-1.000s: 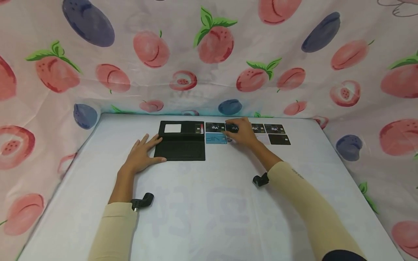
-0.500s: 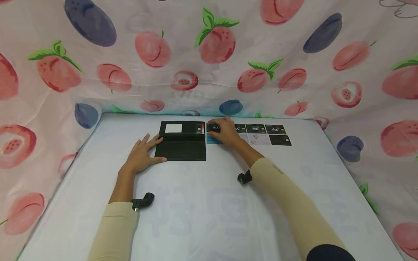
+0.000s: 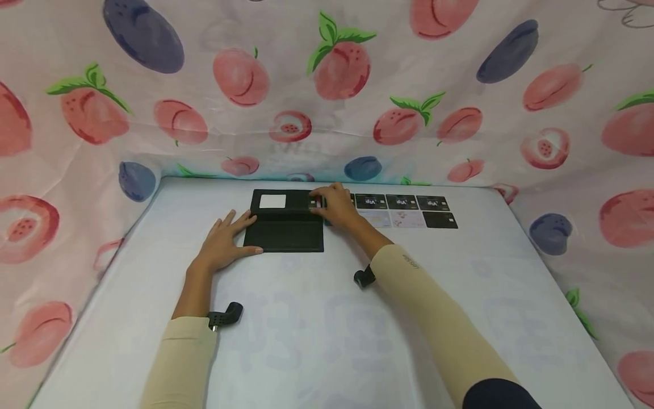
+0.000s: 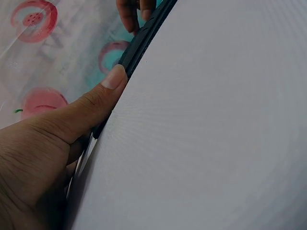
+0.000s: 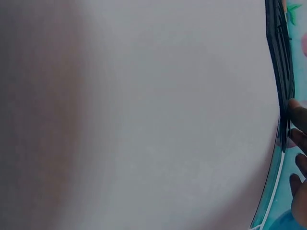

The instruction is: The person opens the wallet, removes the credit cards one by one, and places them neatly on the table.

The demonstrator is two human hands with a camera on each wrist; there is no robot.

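Note:
A black wallet (image 3: 286, 236) lies unfolded flat on the table, with a white rectangle (image 3: 273, 201) on its upper left half. My left hand (image 3: 222, 244) rests spread on the wallet's left side; its thumb (image 4: 114, 79) presses the near edge in the left wrist view. At the upper right corner, my right hand (image 3: 337, 207) reaches over a small card (image 3: 318, 201) in the wallet, thumb and index finger apart at its lower and upper sides. In the right wrist view the right fingertips (image 5: 293, 104) are right at the wallet's edge.
Right of the wallet, cards lie in two rows: black VIP cards (image 3: 401, 202) above, with pale cards (image 3: 407, 219) and a plain black card (image 3: 440, 220) below. My right hand hides the leftmost ones. A fruit-print cloth (image 3: 291, 68) hangs behind the white table (image 3: 306, 341).
My right hand has moved left, from over the second VIP card past the first one to the wallet's upper right corner. The cards it passed stay in place. My left hand has not moved.

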